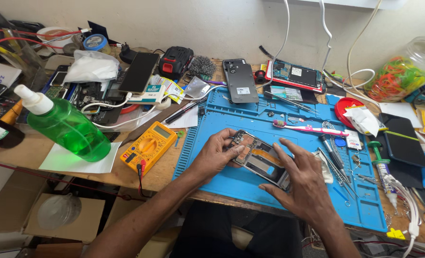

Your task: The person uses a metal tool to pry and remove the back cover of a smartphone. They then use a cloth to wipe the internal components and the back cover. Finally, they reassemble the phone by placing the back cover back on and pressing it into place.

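Note:
An opened phone point(261, 158) with its back cover off lies on the blue repair mat point(231, 119) near the table's front edge. My left hand point(218, 154) grips the phone's upper end, with fingers curled over its exposed board. At the phone's lower right, my right hand point(304, 177) rests with fingers spread on the frame. A grey back cover point(241, 81) lies at the mat's far edge. A pink and white toothbrush point(308, 128) lies just beyond the phone.
A yellow multimeter point(149, 145) and a green spray bottle point(66, 125) stand left of the mat. Tweezers and small tools point(339, 165) lie at its right. Phones, cables and a jar of coloured bands point(403, 71) crowd the back and right.

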